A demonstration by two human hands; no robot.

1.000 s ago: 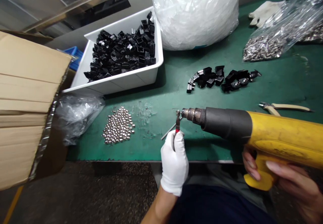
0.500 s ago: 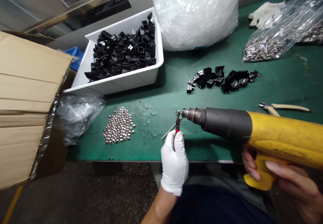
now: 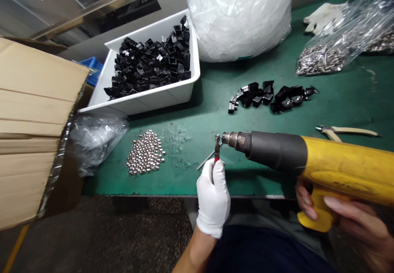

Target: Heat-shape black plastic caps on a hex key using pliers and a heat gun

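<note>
My left hand (image 3: pixel 213 195), in a white glove, is closed around red-handled pliers (image 3: pixel 217 153). At the tips of the pliers sits a small shiny metal sleeve (image 3: pixel 218 137), right in front of the nozzle of a yellow heat gun (image 3: pixel 344 166). The bare fingers of my right hand (image 3: pixel 353 219) wrap round the heat gun's handle. Behind the pliers a thin metal rod (image 3: pixel 205 160) lies slanted on the green table (image 3: pixel 184 185). A patch of small metal sleeves (image 3: pixel 145 153) is spread out to the left.
Black plastic parts fill a white bin (image 3: pixel 147 101); more black parts (image 3: pixel 255 94) lie beyond the heat gun. Cutting pliers (image 3: pixel 347 131), bagged metal pieces (image 3: pixel 321 60), a loose glove (image 3: pixel 323 17) and a big plastic bag (image 3: pixel 240 19) surround them. A cardboard box (image 3: pixel 33 133) stands left.
</note>
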